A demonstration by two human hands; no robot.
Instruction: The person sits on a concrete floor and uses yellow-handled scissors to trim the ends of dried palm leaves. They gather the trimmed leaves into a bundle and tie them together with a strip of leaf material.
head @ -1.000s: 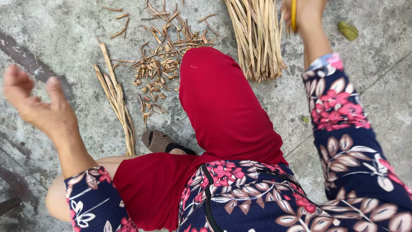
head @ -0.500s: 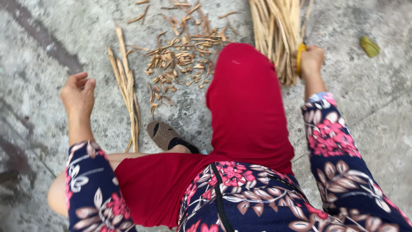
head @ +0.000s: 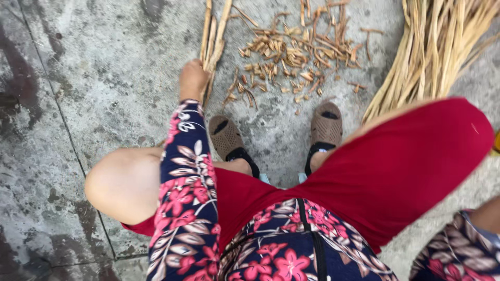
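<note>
Open floor to the left, clutter ahead

Bare concrete floor [head: 99, 67] is left free on the left; passage ahead is blocked by scattered chips [head: 297, 52], and on the right by the straw bundle [head: 432, 52].

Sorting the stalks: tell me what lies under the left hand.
Under the left hand lie a few long dry stalks, on the concrete floor. Their near ends are covered by the hand, and whether the fingers close round them is hidden.

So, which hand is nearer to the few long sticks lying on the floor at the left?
The left. The left hand rests on the sticks, fingers closed around their near end. The right hand is out of view; only its sleeve shows at the bottom right, far from them.
</note>
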